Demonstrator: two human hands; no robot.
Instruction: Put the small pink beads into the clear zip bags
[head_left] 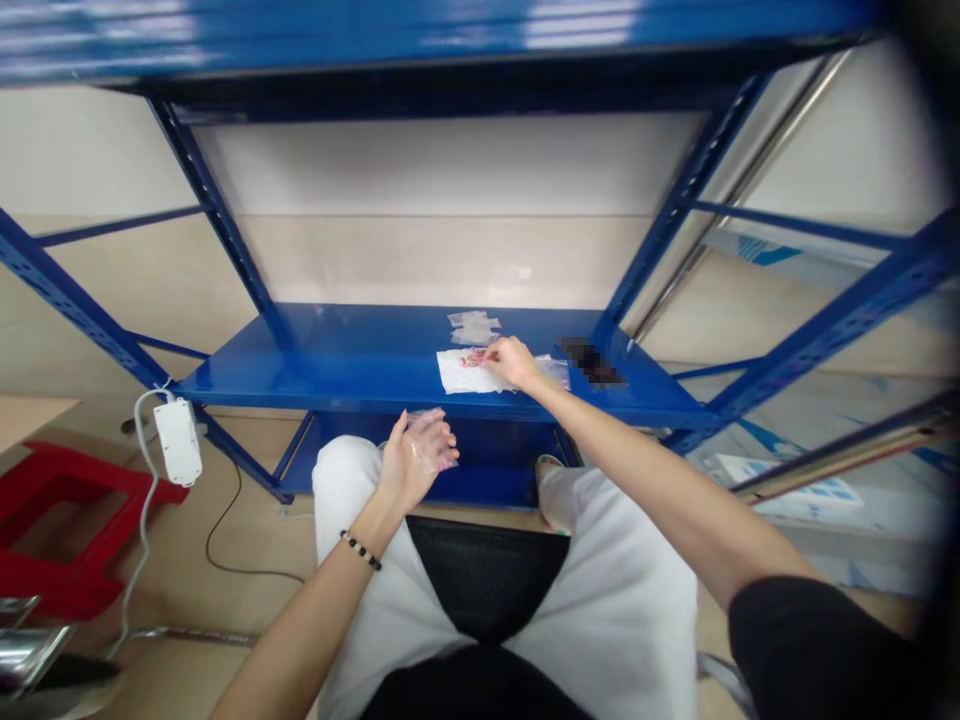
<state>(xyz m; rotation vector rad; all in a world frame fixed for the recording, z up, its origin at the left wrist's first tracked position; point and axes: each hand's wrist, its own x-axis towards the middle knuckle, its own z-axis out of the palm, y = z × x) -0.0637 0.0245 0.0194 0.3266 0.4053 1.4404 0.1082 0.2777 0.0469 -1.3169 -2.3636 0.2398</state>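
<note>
My left hand [420, 455] is turned palm up above my lap, with a small clear plastic bag [429, 440] lying across the palm and held by the slightly curled fingers. On the blue shelf [360, 350], my right hand [511, 360] has its fingertips pinched together at a small pile of pink and brownish bits [472, 357]. What sits between those fingertips is too small to make out. The pile rests on a white sheet [455, 376]. Behind it lie several clear plastic bags [474, 327], and another clear bag [553, 371] is just right of my right hand.
A dark blurred object [592, 362] lies at the shelf's right end. Blue posts [667, 190] and an upper beam [450, 50] frame the space. At left, a white power strip [178, 442] hangs by its cord near a red plastic stool [67, 520].
</note>
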